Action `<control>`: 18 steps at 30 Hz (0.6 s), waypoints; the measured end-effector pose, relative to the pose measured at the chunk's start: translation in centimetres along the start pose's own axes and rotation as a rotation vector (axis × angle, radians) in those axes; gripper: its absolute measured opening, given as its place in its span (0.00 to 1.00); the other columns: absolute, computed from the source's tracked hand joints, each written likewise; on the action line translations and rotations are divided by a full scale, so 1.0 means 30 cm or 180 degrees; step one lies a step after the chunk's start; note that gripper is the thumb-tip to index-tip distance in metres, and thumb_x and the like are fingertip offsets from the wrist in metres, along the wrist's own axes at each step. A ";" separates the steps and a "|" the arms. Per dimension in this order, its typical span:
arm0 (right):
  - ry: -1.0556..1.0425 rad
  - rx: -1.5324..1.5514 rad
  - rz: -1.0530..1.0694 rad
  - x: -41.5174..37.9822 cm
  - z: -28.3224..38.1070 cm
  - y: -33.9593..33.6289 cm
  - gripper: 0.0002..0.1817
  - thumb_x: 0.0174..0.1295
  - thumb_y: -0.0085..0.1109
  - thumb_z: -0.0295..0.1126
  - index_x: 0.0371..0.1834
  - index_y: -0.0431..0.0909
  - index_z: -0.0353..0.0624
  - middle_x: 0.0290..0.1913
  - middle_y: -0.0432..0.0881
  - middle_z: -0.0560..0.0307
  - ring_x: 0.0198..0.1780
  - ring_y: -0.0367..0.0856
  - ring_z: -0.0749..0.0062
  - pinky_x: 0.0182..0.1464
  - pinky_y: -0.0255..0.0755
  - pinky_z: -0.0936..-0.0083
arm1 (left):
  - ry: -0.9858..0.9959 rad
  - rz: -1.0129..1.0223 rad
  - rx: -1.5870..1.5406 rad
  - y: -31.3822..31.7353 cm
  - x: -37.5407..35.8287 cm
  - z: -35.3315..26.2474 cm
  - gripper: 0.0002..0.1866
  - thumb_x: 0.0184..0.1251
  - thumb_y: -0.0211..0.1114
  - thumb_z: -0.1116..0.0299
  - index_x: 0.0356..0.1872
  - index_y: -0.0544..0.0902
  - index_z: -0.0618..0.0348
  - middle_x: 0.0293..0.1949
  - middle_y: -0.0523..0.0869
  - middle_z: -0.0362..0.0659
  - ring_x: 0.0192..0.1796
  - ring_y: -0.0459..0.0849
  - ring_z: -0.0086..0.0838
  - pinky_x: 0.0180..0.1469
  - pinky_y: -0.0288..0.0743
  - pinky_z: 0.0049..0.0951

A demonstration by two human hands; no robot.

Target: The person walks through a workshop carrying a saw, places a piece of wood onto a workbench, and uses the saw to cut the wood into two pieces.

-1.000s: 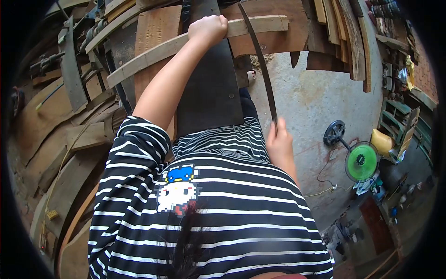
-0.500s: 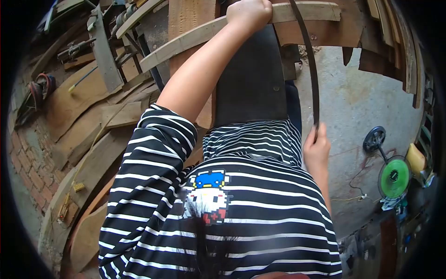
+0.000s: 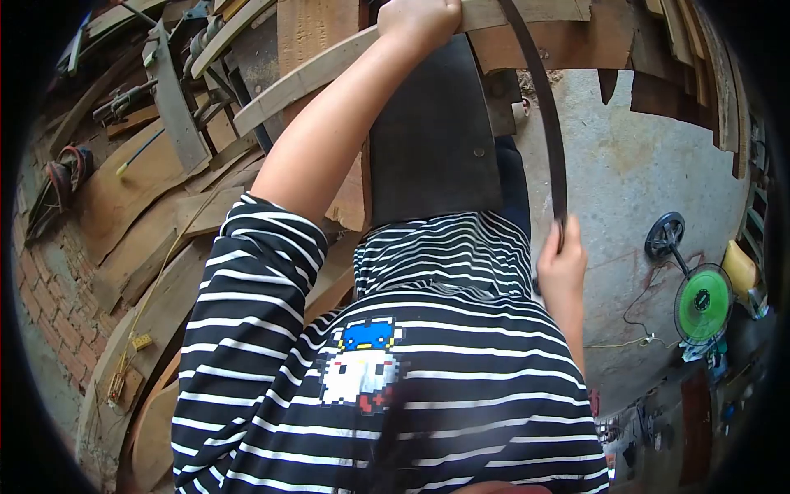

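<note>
My left hand [image 3: 420,18] is closed around a long pale wooden slat [image 3: 309,70] at the top of the view, and the frame edge cuts off part of the hand. The slat runs from middle left up toward the upper right, lying over brown boards. In my right hand [image 3: 562,259], beside my right hip, is the near end of a long, thin, dark flat strip [image 3: 550,115]. That strip curves upward and crosses the slat to the right of my left hand; its far end is outside the frame. Below the slat lies a dark panel [image 3: 432,132], reaching to my waist.
Boards and curved offcuts [image 3: 156,272] pile up on the left, near a brick patch [image 3: 62,309]. More planks [image 3: 699,58] lean at upper right. A green fan [image 3: 702,303] and a cable [image 3: 634,339] are on the concrete floor [image 3: 617,181] to the right.
The slat and panel sit slightly higher and further left in view. My right hand, with the dark strip, has come a little closer to my body relative to the slat. Both grips stay the same.
</note>
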State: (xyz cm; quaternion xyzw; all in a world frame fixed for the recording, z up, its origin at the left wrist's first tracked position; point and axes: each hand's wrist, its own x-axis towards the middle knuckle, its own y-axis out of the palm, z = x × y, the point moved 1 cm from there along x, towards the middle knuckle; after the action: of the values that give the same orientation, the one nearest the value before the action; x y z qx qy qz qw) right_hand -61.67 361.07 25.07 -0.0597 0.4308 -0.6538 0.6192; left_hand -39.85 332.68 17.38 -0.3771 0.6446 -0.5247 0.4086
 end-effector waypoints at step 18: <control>-0.0801 -0.0603 -0.0197 0.276 0.131 0.097 0.07 0.68 0.48 0.29 0.45 0.70 0.39 0.25 0.78 0.32 0.30 0.78 0.35 0.27 0.70 0.55 | -0.0682 0.0081 -0.0939 -0.023 0.011 -0.002 0.26 0.69 0.37 0.58 0.29 0.83 0.64 0.37 0.86 0.55 0.42 0.84 0.48 0.49 0.75 0.46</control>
State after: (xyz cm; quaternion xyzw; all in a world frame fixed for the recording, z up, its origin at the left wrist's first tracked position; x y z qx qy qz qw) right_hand -58.92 352.42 21.89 -0.2125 0.4075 -0.6163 0.6395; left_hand -40.00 332.30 18.03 -0.4785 0.6721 -0.3760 0.4217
